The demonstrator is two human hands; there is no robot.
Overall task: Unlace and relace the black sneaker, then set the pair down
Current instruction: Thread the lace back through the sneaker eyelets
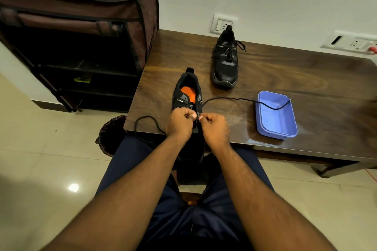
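Note:
A black sneaker with an orange insole lies at the near edge of the dark wooden table, toe toward me. Its black lace runs loose, one end trailing right into a blue tray, the other looping left over the table edge. My left hand and my right hand meet over the shoe's eyelets, fingers curled, each pinching the lace near the tongue. The toe is hidden under my hands. The second black sneaker, laced, stands farther back on the table.
A blue plastic tray sits to the right of the hands. A brown fabric shoe rack stands at the left. A dark waste bin is under the table's left corner. Wall sockets are behind the table.

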